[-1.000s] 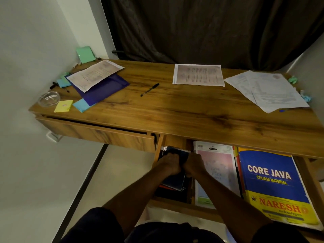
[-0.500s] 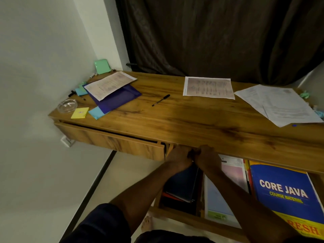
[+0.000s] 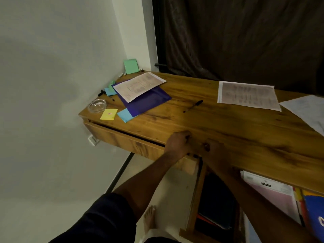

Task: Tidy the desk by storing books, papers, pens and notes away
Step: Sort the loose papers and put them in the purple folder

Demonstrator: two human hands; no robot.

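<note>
My left hand (image 3: 178, 143) and my right hand (image 3: 213, 149) are close together at the desk's (image 3: 245, 137) front edge, fingers loosely curled, with nothing visible in them. Below them the right drawer (image 3: 193, 199) is open. It holds a dark notebook (image 3: 217, 199), a pink book (image 3: 273, 195) and a blue book (image 3: 313, 213). On the desktop lie a purple folder (image 3: 147, 102) with a printed sheet (image 3: 138, 85) on it, a black pen (image 3: 192, 106), another printed sheet (image 3: 247, 94), white papers (image 3: 308, 111) and a yellow sticky pad (image 3: 109, 114).
The left drawer (image 3: 126, 139) stands slightly ajar. A glass dish (image 3: 97, 105), blue notes (image 3: 110, 91), a light blue card (image 3: 125, 115), a black marker (image 3: 101, 92) and a green case (image 3: 131, 66) crowd the desk's left corner by the wall. My bare foot (image 3: 149, 218) is on the floor.
Both hands left the dark notebook in the right drawer and rose to the desk's front edge. The view swung left and closer to the desk.
</note>
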